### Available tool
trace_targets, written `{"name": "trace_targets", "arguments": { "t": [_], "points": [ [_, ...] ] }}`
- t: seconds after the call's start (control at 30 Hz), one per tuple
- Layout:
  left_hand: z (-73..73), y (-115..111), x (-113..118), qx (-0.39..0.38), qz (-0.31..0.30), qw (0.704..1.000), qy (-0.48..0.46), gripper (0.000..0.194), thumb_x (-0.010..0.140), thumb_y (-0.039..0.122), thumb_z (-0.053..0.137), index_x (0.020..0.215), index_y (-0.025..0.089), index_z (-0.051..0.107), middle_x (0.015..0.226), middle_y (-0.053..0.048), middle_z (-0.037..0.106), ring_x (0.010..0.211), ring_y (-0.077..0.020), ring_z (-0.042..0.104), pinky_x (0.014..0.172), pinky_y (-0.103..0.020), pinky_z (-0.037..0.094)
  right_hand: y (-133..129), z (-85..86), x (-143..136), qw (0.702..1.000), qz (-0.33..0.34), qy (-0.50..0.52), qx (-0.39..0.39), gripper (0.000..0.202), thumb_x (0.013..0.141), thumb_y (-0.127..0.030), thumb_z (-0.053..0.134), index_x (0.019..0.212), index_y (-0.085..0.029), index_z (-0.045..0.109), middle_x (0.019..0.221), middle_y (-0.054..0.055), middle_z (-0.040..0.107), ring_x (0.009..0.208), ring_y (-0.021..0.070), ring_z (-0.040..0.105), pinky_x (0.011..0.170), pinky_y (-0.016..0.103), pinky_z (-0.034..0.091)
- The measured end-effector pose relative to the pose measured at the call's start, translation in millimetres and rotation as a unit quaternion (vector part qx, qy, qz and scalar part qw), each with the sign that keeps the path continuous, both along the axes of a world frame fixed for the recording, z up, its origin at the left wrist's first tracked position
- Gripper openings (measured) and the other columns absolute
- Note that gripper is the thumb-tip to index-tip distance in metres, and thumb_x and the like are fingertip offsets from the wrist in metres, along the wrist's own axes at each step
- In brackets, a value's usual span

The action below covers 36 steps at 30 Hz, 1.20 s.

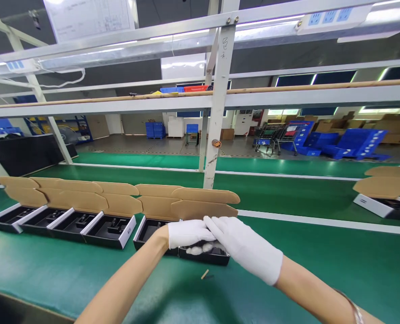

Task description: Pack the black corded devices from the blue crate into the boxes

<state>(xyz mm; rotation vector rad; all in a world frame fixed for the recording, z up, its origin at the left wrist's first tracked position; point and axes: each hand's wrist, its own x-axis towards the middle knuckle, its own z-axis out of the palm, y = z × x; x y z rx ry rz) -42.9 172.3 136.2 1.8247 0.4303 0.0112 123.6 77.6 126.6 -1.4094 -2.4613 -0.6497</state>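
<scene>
My left hand (190, 234) and my right hand (243, 243), both in white gloves, meet over the rightmost open box (204, 258) of the row. The fingers of my right hand are drawn together and overlap those of my left. The left fingers curl down inside the black tray, partly covered. Whatever lies between the hands is hidden. Just left stands another open box (149, 230), with a small black part in it. A short tan strip (204, 274) lies on the green table in front of the hands.
Several more open boxes (107, 229) with black inner parts and raised brown lids run leftward. A white post (216, 112) rises behind the row. Far right on the green table (304, 261) sits another open box (375, 207). A shelf rail (119, 106) crosses above.
</scene>
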Motion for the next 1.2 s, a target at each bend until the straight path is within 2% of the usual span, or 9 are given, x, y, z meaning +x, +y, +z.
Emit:
{"name": "trace_targets", "arguments": {
  "t": [0.13, 0.3, 0.43, 0.63, 0.77, 0.83, 0.93, 1.03, 1.2],
  "points": [
    [-2.3, 24, 7, 0.052, -0.060, 0.995, 0.060, 0.035, 0.084, 0.055, 0.054, 0.089, 0.021, 0.058, 0.070, 0.003, 0.060, 0.044, -0.0080, 0.043, 0.041, -0.022, 0.028, 18, -26.6, 18, 0.995, -0.061, -0.031, -0.066, 0.034, 0.086, 0.000, 0.039, 0.110, -0.010, 0.061, 0.086, 0.010, 0.066, 0.070, 0.0212, 0.059, 0.062, 0.033, 0.044],
    [-32.1, 59, 11, 0.185, -0.076, 0.971, 0.130, 0.049, 0.083, 0.060, 0.055, 0.117, 0.026, 0.061, 0.079, 0.002, 0.069, 0.054, -0.0116, 0.053, 0.050, -0.023, 0.041, 36, -48.8, 30, 0.970, -0.116, -0.019, -0.211, 0.021, 0.093, -0.018, 0.050, 0.086, -0.018, 0.070, 0.078, 0.005, 0.067, 0.071, 0.0196, 0.061, 0.059, 0.028, 0.040],
    [-68.2, 69, 19, 0.309, -0.094, 0.932, 0.165, 0.037, 0.085, 0.054, 0.056, 0.106, 0.026, 0.070, 0.081, 0.000, 0.072, 0.069, -0.0164, 0.062, 0.064, -0.027, 0.048, 53, -68.2, 27, 0.957, -0.074, -0.093, -0.263, 0.019, 0.091, -0.027, 0.059, 0.087, -0.021, 0.077, 0.087, 0.008, 0.070, 0.086, 0.0251, 0.063, 0.070, 0.033, 0.044],
    [-101.7, 50, 14, 0.521, -0.065, 0.841, 0.129, 0.029, 0.088, 0.042, 0.058, 0.096, 0.017, 0.070, 0.099, -0.014, 0.068, 0.094, -0.0311, 0.062, 0.080, -0.042, 0.047, 64, -84.9, 13, 0.939, -0.125, -0.099, -0.305, 0.017, 0.084, -0.027, 0.067, 0.093, -0.018, 0.078, 0.092, 0.010, 0.072, 0.081, 0.0261, 0.068, 0.070, 0.034, 0.048],
    [-111.2, 42, -12, 0.586, -0.084, 0.801, 0.085, 0.047, 0.093, 0.058, 0.042, 0.097, 0.016, 0.065, 0.085, -0.011, 0.067, 0.080, -0.0253, 0.064, 0.073, -0.035, 0.047, 63, -71.9, 17, 0.932, -0.146, -0.082, -0.322, 0.014, 0.080, -0.024, 0.068, 0.088, -0.017, 0.078, 0.087, 0.010, 0.072, 0.076, 0.0260, 0.069, 0.062, 0.032, 0.047],
    [-116.5, 45, -19, 0.604, -0.095, 0.787, 0.080, 0.054, 0.085, 0.067, 0.050, 0.096, 0.016, 0.064, 0.080, -0.010, 0.067, 0.076, -0.0258, 0.064, 0.069, -0.033, 0.047, 63, -60.6, 20, 0.930, -0.141, -0.064, -0.333, 0.014, 0.079, -0.025, 0.068, 0.089, -0.020, 0.077, 0.082, 0.007, 0.072, 0.072, 0.0235, 0.068, 0.057, 0.029, 0.045],
    [-124.3, 52, -14, 0.620, -0.105, 0.773, 0.083, 0.046, 0.081, 0.062, 0.061, 0.092, 0.018, 0.065, 0.075, -0.008, 0.067, 0.072, -0.0263, 0.065, 0.063, -0.032, 0.046, 61, -53.8, 17, 0.936, -0.122, -0.032, -0.327, 0.023, 0.085, -0.038, 0.063, 0.098, -0.023, 0.075, 0.089, 0.005, 0.071, 0.078, 0.0235, 0.068, 0.059, 0.029, 0.046],
    [-127.0, 56, -4, 0.620, -0.116, 0.772, 0.081, 0.044, 0.079, 0.062, 0.064, 0.087, 0.018, 0.066, 0.073, -0.007, 0.067, 0.066, -0.0250, 0.065, 0.059, -0.031, 0.045, 52, -70.5, 4, 0.946, -0.119, -0.021, -0.301, 0.033, 0.081, -0.043, 0.068, 0.099, -0.016, 0.072, 0.093, 0.011, 0.070, 0.084, 0.0276, 0.066, 0.067, 0.034, 0.049],
    [-109.1, 61, -12, 0.600, -0.134, 0.786, 0.062, 0.041, 0.096, 0.053, 0.041, 0.105, 0.022, 0.067, 0.096, -0.005, 0.072, 0.086, -0.0217, 0.066, 0.077, -0.033, 0.047, 35, -108.7, -11, 0.947, -0.157, -0.016, -0.281, 0.018, 0.083, -0.021, 0.066, 0.099, -0.012, 0.067, 0.094, 0.012, 0.068, 0.086, 0.0264, 0.065, 0.075, 0.035, 0.050]
  ]
}}
